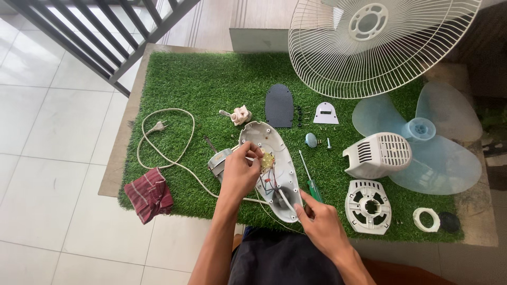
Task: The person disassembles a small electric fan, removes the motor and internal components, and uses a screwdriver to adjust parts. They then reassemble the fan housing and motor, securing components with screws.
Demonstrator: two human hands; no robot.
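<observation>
An open housing (274,158), pale grey and oval, is seen lying on the turf mat (211,79), inner side up, red wiring and a yellowish part exposed. The left hand (238,171) is laid over the housing's left edge, fingers curled and pinched inside; what is pinched cannot be told. The right hand (319,224) is closed at the housing's near end, thumb and forefinger nipping a white wire (285,199). A green-handled screwdriver (311,182) lies just right of the housing. A motor (217,161) lies against its left side; a cord (158,142) and a red cloth (150,194) are farther left. A grille (369,42) stands beyond the housing, blades (438,142) well right.
</observation>
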